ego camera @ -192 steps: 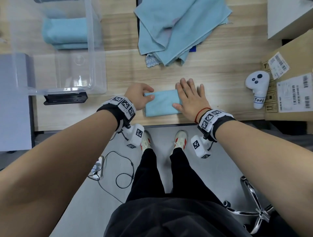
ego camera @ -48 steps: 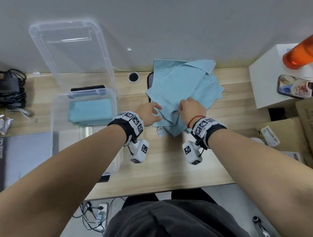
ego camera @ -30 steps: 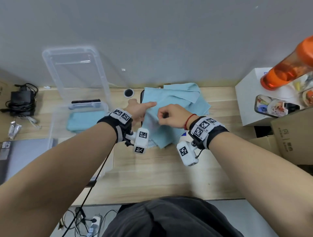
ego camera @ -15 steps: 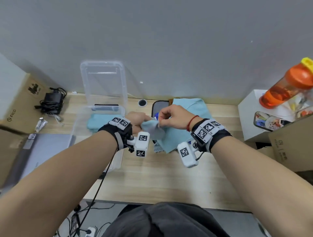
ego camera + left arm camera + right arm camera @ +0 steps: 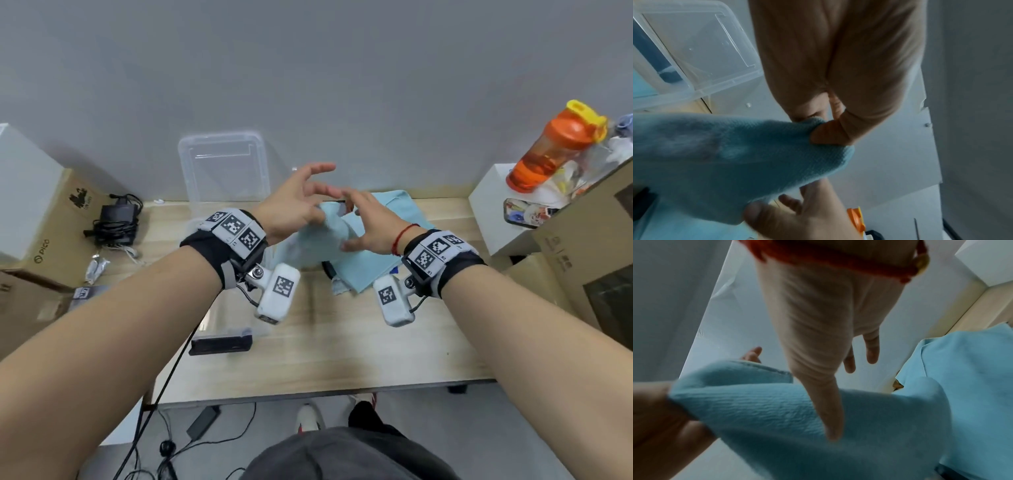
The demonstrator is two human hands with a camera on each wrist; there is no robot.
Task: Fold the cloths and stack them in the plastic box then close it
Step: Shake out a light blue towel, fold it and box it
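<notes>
A light blue cloth hangs in the air between my two hands, above the table. My left hand pinches its edge between thumb and a finger, the other fingers spread upward. My right hand has its fingers straight, and its thumb lies across the cloth. Several more blue cloths lie piled on the table behind the hands. The clear plastic box stands at the left, mostly hidden by my left wrist. Its lid stands upright against the wall.
A cardboard box and a black charger with cables sit at the far left. A white box with an orange bottle and a phone stands at the right, beside more cardboard boxes. Bare wooden table lies in front.
Both hands have lifted one cloth off the pile and raised it. The right hand's fingers, curled on the cloth before, are now straight. The head view has tilted up.
</notes>
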